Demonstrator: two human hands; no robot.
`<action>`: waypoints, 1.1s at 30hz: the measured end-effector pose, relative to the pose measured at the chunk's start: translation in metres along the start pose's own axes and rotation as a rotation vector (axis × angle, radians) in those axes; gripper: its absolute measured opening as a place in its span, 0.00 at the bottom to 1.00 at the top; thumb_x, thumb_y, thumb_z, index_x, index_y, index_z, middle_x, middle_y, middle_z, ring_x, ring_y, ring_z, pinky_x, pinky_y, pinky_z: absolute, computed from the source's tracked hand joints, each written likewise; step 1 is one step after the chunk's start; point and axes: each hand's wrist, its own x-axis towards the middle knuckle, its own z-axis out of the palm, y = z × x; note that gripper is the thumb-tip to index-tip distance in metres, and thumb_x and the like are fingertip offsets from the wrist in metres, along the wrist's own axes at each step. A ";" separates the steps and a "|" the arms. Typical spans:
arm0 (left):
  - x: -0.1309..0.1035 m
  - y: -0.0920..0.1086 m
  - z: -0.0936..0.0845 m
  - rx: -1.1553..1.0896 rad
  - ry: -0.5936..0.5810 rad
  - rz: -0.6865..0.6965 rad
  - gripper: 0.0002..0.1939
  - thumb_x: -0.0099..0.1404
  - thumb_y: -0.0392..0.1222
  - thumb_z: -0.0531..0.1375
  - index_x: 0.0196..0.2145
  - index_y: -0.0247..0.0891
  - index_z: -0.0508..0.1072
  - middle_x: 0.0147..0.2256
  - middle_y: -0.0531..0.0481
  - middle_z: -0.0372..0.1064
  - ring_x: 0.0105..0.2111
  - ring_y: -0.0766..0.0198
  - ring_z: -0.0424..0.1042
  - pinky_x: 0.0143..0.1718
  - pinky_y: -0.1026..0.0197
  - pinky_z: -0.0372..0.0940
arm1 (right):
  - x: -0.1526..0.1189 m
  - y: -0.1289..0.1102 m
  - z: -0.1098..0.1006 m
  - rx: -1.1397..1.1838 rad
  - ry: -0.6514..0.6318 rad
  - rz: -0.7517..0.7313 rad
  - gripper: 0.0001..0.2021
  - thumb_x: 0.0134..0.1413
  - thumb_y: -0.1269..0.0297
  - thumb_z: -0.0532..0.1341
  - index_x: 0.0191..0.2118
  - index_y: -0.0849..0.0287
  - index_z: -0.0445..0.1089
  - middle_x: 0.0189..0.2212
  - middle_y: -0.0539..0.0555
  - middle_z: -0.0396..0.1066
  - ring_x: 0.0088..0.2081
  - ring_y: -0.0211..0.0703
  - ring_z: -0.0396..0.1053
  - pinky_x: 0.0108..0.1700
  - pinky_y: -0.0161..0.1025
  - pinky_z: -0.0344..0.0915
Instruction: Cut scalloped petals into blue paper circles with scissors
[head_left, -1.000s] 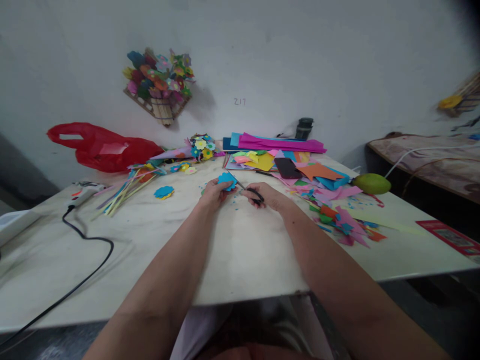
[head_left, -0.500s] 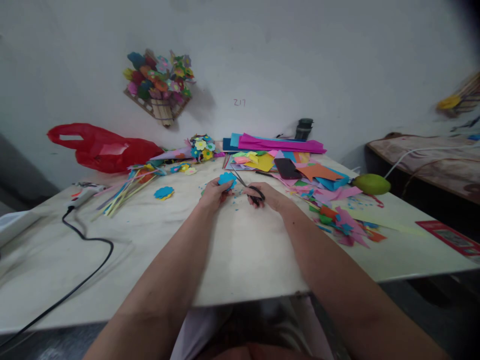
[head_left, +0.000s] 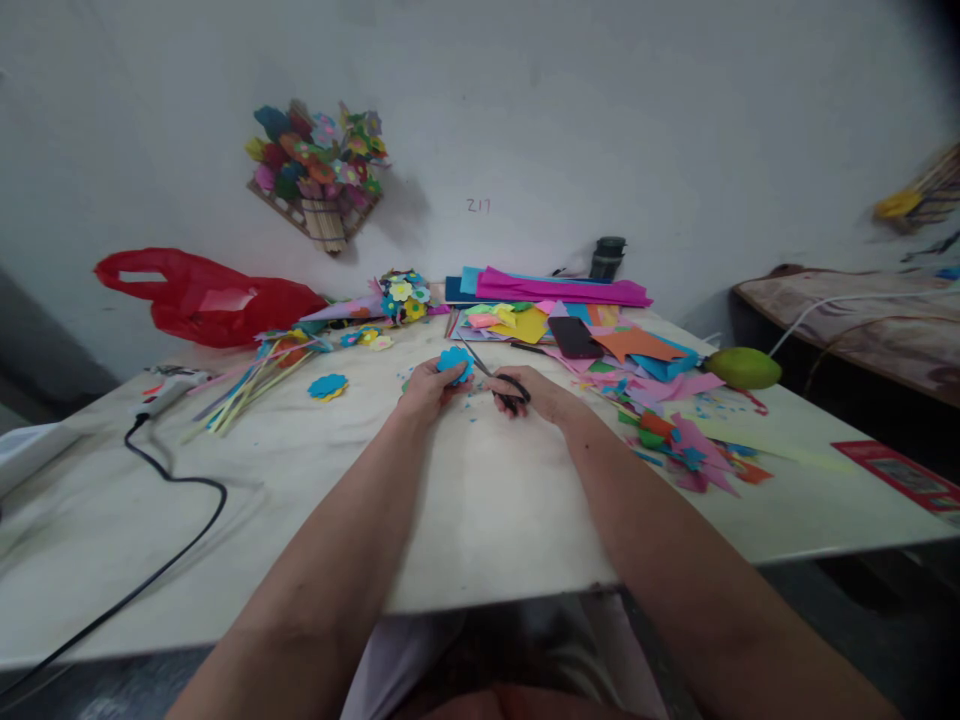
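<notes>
Between the thumb and fingers of my left hand is a blue scalloped paper piece. Black-handled scissors are in my right hand, their blades pointing up and left beside the blue piece's right edge. Small blue scraps lie on the table below both hands. A stack of blue and yellow scalloped pieces rests to the left of my left hand.
Colourful scraps, a dark phone and a green oval object lie on the right. At left are a red bag, paper strips and a corded white tool. Coloured sheets lie near the wall.
My left hand has turned the blue piece slightly. The scissors have shifted very little, and the other objects stay where they were.
</notes>
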 end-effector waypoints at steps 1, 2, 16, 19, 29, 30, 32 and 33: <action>0.000 0.000 0.000 -0.004 -0.003 0.000 0.20 0.44 0.44 0.78 0.29 0.35 0.73 0.25 0.50 0.74 0.25 0.66 0.73 0.29 0.65 0.70 | 0.000 0.000 0.000 -0.002 -0.001 -0.003 0.15 0.63 0.60 0.64 0.28 0.60 0.66 0.18 0.48 0.69 0.16 0.31 0.64 0.15 0.28 0.51; 0.000 0.000 0.000 -0.007 -0.003 0.001 0.20 0.44 0.44 0.78 0.28 0.35 0.73 0.25 0.50 0.74 0.25 0.66 0.73 0.29 0.65 0.71 | -0.001 -0.001 0.000 -0.003 -0.002 -0.006 0.15 0.63 0.60 0.63 0.27 0.60 0.66 0.18 0.48 0.69 0.16 0.31 0.64 0.15 0.28 0.51; 0.001 0.001 0.002 -0.053 0.037 0.011 0.15 0.40 0.37 0.75 0.27 0.32 0.78 0.27 0.46 0.76 0.27 0.61 0.75 0.33 0.59 0.71 | 0.000 -0.001 0.002 -0.012 0.015 0.027 0.14 0.65 0.62 0.62 0.28 0.60 0.65 0.18 0.47 0.69 0.15 0.30 0.63 0.14 0.28 0.50; 0.001 0.000 0.002 -0.068 0.030 0.017 0.15 0.39 0.37 0.75 0.26 0.33 0.78 0.28 0.46 0.77 0.26 0.62 0.75 0.33 0.59 0.72 | 0.000 -0.002 0.002 -0.023 0.021 0.039 0.14 0.65 0.62 0.62 0.27 0.60 0.65 0.17 0.47 0.68 0.15 0.30 0.63 0.14 0.28 0.49; 0.001 0.000 0.001 -0.061 0.037 0.012 0.16 0.39 0.38 0.75 0.27 0.33 0.79 0.28 0.45 0.77 0.30 0.58 0.77 0.37 0.56 0.74 | 0.001 -0.002 0.002 -0.013 0.024 0.064 0.13 0.64 0.62 0.62 0.28 0.60 0.66 0.17 0.47 0.68 0.15 0.30 0.62 0.14 0.28 0.49; 0.001 0.001 0.001 -0.054 0.034 0.008 0.16 0.39 0.38 0.75 0.27 0.33 0.79 0.28 0.45 0.77 0.29 0.58 0.77 0.37 0.56 0.74 | 0.001 -0.002 0.002 -0.014 0.023 0.064 0.13 0.64 0.63 0.62 0.28 0.60 0.66 0.17 0.47 0.68 0.14 0.30 0.62 0.14 0.28 0.49; 0.000 0.001 0.002 -0.044 0.033 0.004 0.16 0.38 0.39 0.76 0.27 0.32 0.79 0.27 0.45 0.76 0.28 0.59 0.76 0.35 0.57 0.73 | 0.001 -0.002 0.002 -0.017 0.022 0.065 0.13 0.65 0.63 0.62 0.28 0.60 0.66 0.17 0.47 0.68 0.14 0.30 0.61 0.14 0.28 0.49; 0.000 0.001 0.002 -0.041 0.033 0.005 0.17 0.38 0.39 0.76 0.27 0.32 0.79 0.27 0.45 0.76 0.27 0.60 0.76 0.35 0.57 0.73 | 0.000 -0.002 0.002 -0.021 0.022 0.067 0.13 0.65 0.63 0.63 0.28 0.60 0.66 0.16 0.47 0.68 0.14 0.29 0.61 0.14 0.28 0.49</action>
